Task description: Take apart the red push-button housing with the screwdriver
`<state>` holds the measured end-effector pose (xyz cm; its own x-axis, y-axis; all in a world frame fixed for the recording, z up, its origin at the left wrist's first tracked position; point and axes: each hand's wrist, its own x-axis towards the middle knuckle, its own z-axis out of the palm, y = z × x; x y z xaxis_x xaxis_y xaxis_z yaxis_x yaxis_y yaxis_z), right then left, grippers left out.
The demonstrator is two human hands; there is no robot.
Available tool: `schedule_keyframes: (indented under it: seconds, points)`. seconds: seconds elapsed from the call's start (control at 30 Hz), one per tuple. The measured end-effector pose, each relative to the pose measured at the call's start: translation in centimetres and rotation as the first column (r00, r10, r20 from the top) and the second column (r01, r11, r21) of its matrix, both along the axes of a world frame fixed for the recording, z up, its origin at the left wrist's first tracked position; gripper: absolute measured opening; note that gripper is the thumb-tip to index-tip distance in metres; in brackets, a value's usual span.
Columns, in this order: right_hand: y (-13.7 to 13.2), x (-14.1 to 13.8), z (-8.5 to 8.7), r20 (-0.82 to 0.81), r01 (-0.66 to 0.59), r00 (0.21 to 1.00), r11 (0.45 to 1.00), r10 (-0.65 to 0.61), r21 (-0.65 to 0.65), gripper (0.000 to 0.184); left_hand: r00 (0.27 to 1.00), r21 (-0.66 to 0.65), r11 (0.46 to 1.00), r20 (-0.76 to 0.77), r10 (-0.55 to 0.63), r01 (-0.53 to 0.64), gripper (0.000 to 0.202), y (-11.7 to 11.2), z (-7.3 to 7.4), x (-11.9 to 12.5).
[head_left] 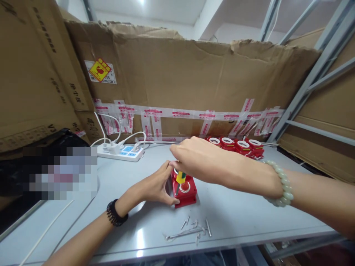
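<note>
A red box-shaped device (186, 198) with a round red button on its face sits on the grey table in front of me. My left hand (158, 186) grips its left side, thumb at the near corner and fingers toward the far end. In my right fist (194, 159) is a screwdriver (181, 177) with a yellow and green handle. It stands nearly upright, its tip at the near left corner of the device. My right hand hides the upper handle and part of the device's far end.
Several screws and a thin T-shaped metal rod (188, 232) lie near the table's front edge. A white power strip (122, 152) with plugged cables stands at the back left. Several more red devices (244, 147) are at the back right, before a tall cardboard wall (177, 74).
</note>
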<state>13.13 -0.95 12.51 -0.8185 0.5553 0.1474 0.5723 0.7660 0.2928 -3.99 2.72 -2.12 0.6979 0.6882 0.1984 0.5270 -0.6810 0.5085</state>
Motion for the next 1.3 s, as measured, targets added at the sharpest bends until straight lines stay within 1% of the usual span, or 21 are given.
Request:
schedule_keyframes:
  seconds: [0.1,0.17,0.2,0.27,0.33,0.4,0.43,0.5,0.57,0.63,0.67,0.73,0.8,0.87,0.93,1.0,1.03,1.1,1.2,1.23,1.3]
  points:
    - [0.4,0.7,0.2,0.005,-0.164,0.986,0.981,0.165,-0.106,0.013,1.0,0.011,1.0,0.014,-0.026,0.025,0.099,0.2,-0.2,-0.1]
    - [0.2,0.9,0.4,0.02,-0.185,0.982,0.974,0.189,-0.132,0.012,0.999,0.019,0.999,0.025,-0.026,0.026,0.099,0.2,-0.2,-0.1]
    - [0.0,0.9,0.4,0.028,-0.148,0.988,0.982,0.153,-0.119,0.014,0.999,0.019,1.0,0.025,-0.024,0.023,0.096,0.1,-0.1,-0.1]
    - [-0.4,0.5,0.3,0.033,-0.023,0.999,0.999,0.024,-0.045,0.025,1.0,0.002,1.0,0.013,-0.022,0.022,0.088,0.0,0.1,0.0]
    - [-0.7,0.1,0.2,0.004,0.091,0.996,0.995,-0.091,0.044,0.038,1.0,-0.018,1.0,-0.001,-0.022,0.022,0.085,-0.2,0.2,0.0]
    - [-0.8,-0.2,0.1,-0.033,0.107,0.994,0.992,-0.106,0.062,0.038,1.0,-0.019,1.0,-0.005,-0.017,0.017,0.088,-0.2,0.2,0.0]
    - [-0.7,-0.2,0.1,-0.046,0.079,0.996,0.996,-0.077,0.04,0.033,1.0,-0.012,1.0,-0.003,-0.015,0.015,0.089,-0.2,0.2,0.0]
    - [-0.6,0.3,0.3,-0.05,-0.011,0.999,0.999,0.008,-0.053,0.019,1.0,0.001,1.0,0.003,-0.015,0.015,0.094,-0.1,0.0,0.0]
    - [-0.5,0.9,0.5,-0.049,-0.114,0.993,0.984,0.108,-0.138,0.008,1.0,0.011,1.0,0.011,-0.02,0.02,0.098,0.0,-0.2,-0.1]
    - [-0.6,1.4,0.6,-0.049,-0.168,0.986,0.967,0.161,-0.193,0.006,0.999,0.018,1.0,0.021,-0.025,0.025,0.102,0.1,-0.3,-0.2]
    - [-0.7,1.5,0.6,-0.05,-0.17,0.985,0.966,0.163,-0.197,0.006,0.999,0.019,0.999,0.026,-0.03,0.029,0.103,0.2,-0.3,-0.1]
    - [-1.0,1.3,0.3,-0.054,-0.109,0.993,0.984,0.102,-0.143,0.006,0.999,0.008,0.999,0.025,-0.046,0.046,0.099,0.1,-0.1,-0.1]
    - [-1.3,0.8,0.0,-0.056,0.021,0.998,0.999,-0.023,-0.03,0.022,0.998,-0.01,0.998,0.014,-0.061,0.062,0.093,0.0,0.1,0.0]
    - [-1.2,0.5,-0.4,-0.04,0.158,0.987,0.986,-0.156,0.054,0.032,0.999,-0.013,0.999,0.017,-0.047,0.047,0.093,-0.1,0.3,0.1]
    - [-0.9,0.5,-0.6,-0.028,0.201,0.979,0.977,-0.2,0.075,0.027,0.999,0.001,1.0,0.04,-0.011,0.011,0.099,-0.1,0.2,0.2]
    - [-0.4,0.9,-0.8,-0.07,0.159,0.985,0.986,-0.156,0.038,0.016,0.999,0.018,1.0,0.052,0.01,-0.011,0.103,-0.1,0.0,0.1]
    - [-0.1,1.1,-0.8,-0.115,0.114,0.987,0.993,-0.113,0.008,0.012,0.999,0.022,1.0,0.051,0.007,-0.008,0.103,0.0,-0.2,0.0]
    - [0.2,1.4,-0.7,-0.206,0.003,0.978,0.997,-0.018,-0.072,0.014,0.999,0.025,1.0,0.047,-0.009,0.007,0.1,0.1,-0.5,-0.1]
    - [0.0,1.2,-0.5,-0.268,-0.145,0.959,0.973,0.094,-0.18,0.017,0.999,0.016,1.0,0.036,-0.026,0.026,0.1,0.2,-0.6,-0.1]
    - [-0.2,1.1,-0.4,-0.265,-0.158,0.959,0.967,0.103,-0.198,0.016,0.999,0.012,1.0,0.027,-0.029,0.028,0.101,0.2,-0.5,-0.1]
    - [-0.7,0.8,-0.3,-0.221,-0.125,0.972,0.974,0.082,-0.19,0.015,1.0,0.009,1.0,0.007,-0.027,0.027,0.1,0.1,-0.2,0.0]
